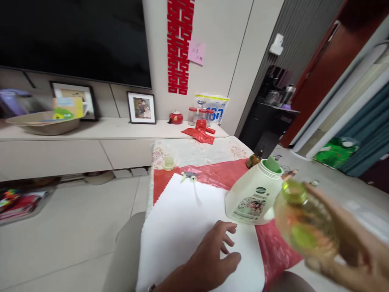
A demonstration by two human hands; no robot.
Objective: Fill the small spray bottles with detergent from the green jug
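Over the white sheet is my left hand, its fingers apart and slightly curled, holding nothing. My right hand, blurred, grips a clear round bottle with a yellow-green top, held to the right of the table. Close beyond my left hand stands a large pale green detergent bottle, its green mouth facing up. A trigger spray head with a thin tube lies at the far edge of the sheet. A pale green cap stands on the tablecloth farther back.
Behind the detergent bottle sits a small amber bottle. Red plastic film covers part of the table. The TV cabinet carries several red-lidded jars, a framed photo and a basin. Red packaging lies near the jars.
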